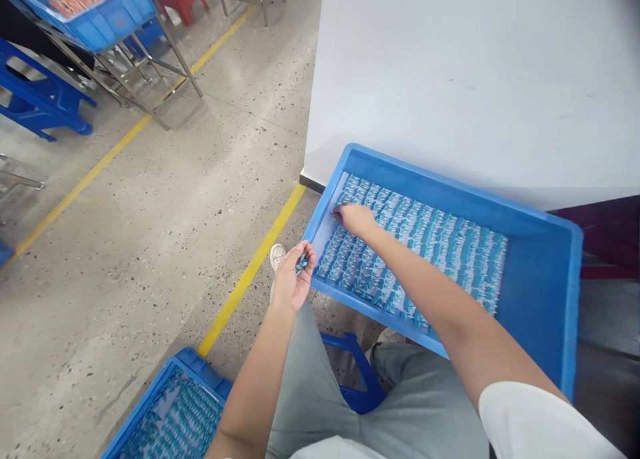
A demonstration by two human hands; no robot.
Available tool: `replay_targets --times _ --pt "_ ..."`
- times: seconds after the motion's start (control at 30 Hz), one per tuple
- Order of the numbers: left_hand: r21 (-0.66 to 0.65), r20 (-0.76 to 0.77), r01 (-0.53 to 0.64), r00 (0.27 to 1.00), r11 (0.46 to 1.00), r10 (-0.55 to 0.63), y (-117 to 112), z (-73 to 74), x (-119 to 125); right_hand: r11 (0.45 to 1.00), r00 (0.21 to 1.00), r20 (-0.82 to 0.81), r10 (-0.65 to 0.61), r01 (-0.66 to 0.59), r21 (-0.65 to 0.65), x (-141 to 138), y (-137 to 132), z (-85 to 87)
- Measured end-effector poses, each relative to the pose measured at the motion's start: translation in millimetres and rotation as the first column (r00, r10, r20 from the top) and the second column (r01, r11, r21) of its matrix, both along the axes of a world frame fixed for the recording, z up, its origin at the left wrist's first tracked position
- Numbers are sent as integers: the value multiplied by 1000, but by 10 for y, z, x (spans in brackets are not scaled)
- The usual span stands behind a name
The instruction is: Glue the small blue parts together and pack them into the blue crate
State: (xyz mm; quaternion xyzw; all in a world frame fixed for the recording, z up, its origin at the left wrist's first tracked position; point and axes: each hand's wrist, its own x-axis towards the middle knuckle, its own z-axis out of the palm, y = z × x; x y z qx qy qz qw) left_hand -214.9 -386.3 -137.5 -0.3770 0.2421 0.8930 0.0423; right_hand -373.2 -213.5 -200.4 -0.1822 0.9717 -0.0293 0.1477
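A large blue plastic tray (540,279) lies in front of me, and inside it is a pale sheet with rows of small blue-and-white pieces (425,239). My right hand (354,217) reaches over the tray's left end, fingertips pinched together at the sheet's bare margin (327,231). Whatever sits between those fingertips is too small to make out. Just outside the tray's left corner, palm up, my left hand (294,275) curls its fingers around a few small blue pieces (301,264).
A second blue tray (173,405) with similar pieces is low at my left. A white panel (465,85) stands behind the large tray. Under me is a blue stool (363,379). Across the yellow floor line, a metal stand (145,62) bears another blue tray (107,22) holding orange pieces.
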Motion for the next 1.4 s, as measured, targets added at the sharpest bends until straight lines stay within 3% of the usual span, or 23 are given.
replay_targets --times 0.4,0.93,1.4 --pt "-1 -21 39 999 999 -39 -5 1 28 993 1000 7 -6 5 118 -4 -125 -59" --pt "16 -33 51 998 999 -50 -16 -11 79 992 993 -50 -109 112 53 50 -20 -129" --pt "5 -36 53 998 999 -53 -22 -29 46 975 975 12 -222 222 22 -26 48 -158"
